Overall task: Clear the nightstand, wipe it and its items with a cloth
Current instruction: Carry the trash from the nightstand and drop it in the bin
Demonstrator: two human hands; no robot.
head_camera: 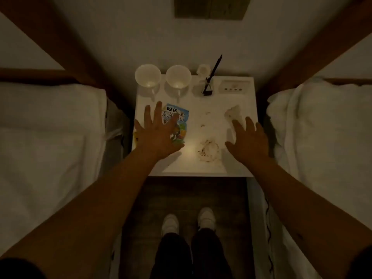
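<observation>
Glossy white nightstand (237,166); shiny plastic snack packet (182,117).

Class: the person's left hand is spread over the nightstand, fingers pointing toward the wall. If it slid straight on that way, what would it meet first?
Probably the left cup; the left hand already overlaps the snack packet. Height is unclear.

White nightstand (237,158) w/ brown stains (208,151); snack bag (178,120) — blue, cartoon print; pen (214,72) black.
</observation>
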